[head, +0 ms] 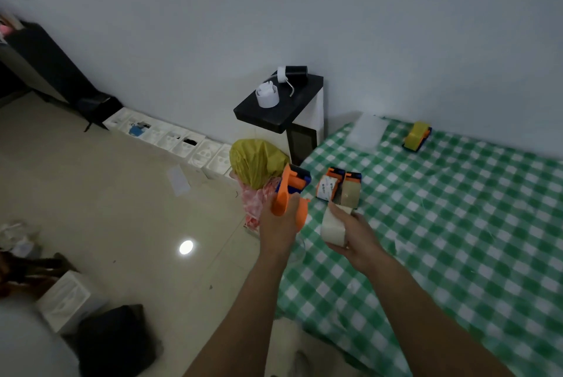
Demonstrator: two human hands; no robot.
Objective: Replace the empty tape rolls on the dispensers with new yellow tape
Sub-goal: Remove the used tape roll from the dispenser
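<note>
Dispensers (291,194) four, tape roll (333,226) one

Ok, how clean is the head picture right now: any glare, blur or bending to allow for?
Head view: dim overall; one round glare spot on the floor; the lower left corner is smeared; wide-angle bends the base of the wall; the left hand on the orange dispenser and the right hand on the pale tape roll read slightly soft.
</note>
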